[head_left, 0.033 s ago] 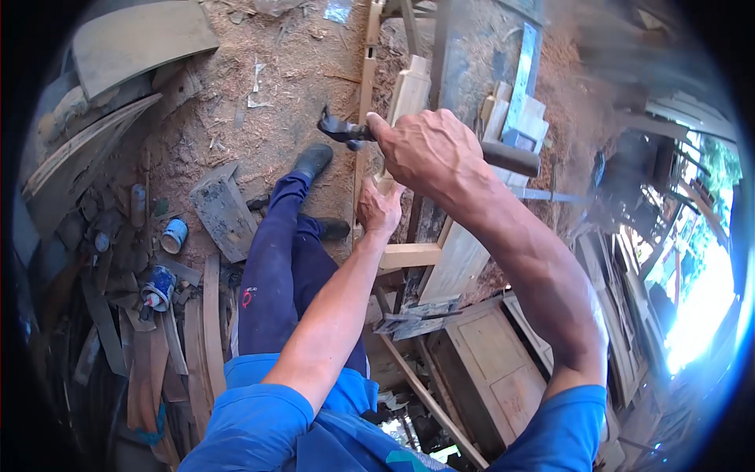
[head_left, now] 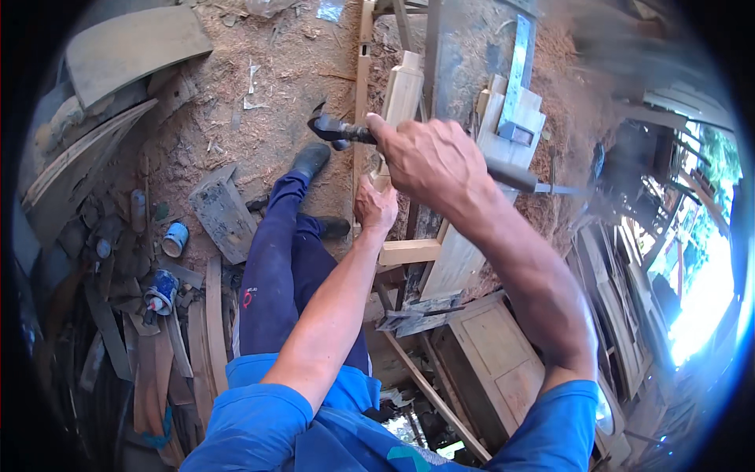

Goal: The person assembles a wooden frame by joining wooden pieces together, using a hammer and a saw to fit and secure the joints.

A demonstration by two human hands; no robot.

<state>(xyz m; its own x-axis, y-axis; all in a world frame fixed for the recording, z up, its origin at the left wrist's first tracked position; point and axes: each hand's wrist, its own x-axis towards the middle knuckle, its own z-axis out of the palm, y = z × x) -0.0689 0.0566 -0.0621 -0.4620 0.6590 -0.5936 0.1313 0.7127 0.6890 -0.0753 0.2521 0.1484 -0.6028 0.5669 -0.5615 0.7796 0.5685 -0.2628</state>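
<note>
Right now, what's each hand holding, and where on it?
Right hand grips a claw hammer around its handle, close behind the head. Left hand holds the wood piece at its lower end; the exact finger hold is hidden.

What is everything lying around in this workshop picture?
Claw hammer: one, dark head, raised above the bench, gripped by the right hand.
Pale wooden piece: one, light wood, upright on the bench, by the left hand.
Metal square: one, grey, lying on boards at top right.
Wooden block: one, grey-brown, on the sawdust floor at left.
Cans: two, blue and white, on the floor at far left.
Cabinet door: one, brown, lower right.
Legs: two, dark blue trousers, black shoes.
Left hand: steadies the wood.
Right hand: closed around the hammer handle.
</note>
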